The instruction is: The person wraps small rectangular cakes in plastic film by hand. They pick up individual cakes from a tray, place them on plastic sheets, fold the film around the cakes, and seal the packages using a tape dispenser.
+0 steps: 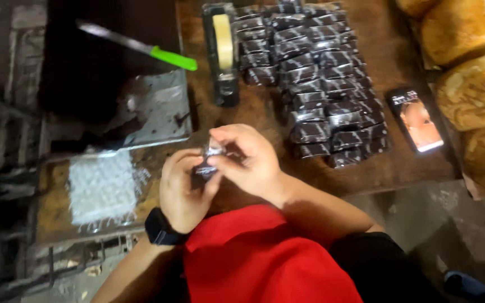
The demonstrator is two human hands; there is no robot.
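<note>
Both hands meet over the near edge of the brown wooden tabletop (pixel 388 168), just above the person's red cloth lap (pixel 254 258). The left hand (pixel 182 191), with a black wristwatch (pixel 161 227) on its wrist, curls its fingers around the lower part of a small dark piece wrapped in shiny clear plastic (pixel 207 163). The right hand (pixel 251 157) pinches the top of that same wrapped piece between thumb and fingertips, so the piece sits held between the two hands and partly hidden by them.

Beyond the hands on the tabletop lies a stack of many similar dark wrapped pieces in rows (pixel 321 78). To the left of that stack stands a black tape dispenser with a pale roll of tape (pixel 223 50). To the right of the stack lies a smartphone with a lit screen (pixel 419 120). Left of the dispenser rests a knife with a bright green handle (pixel 172 58), and nearer the left hand sits a white pile of clear plastic wrappers (pixel 103 188).
</note>
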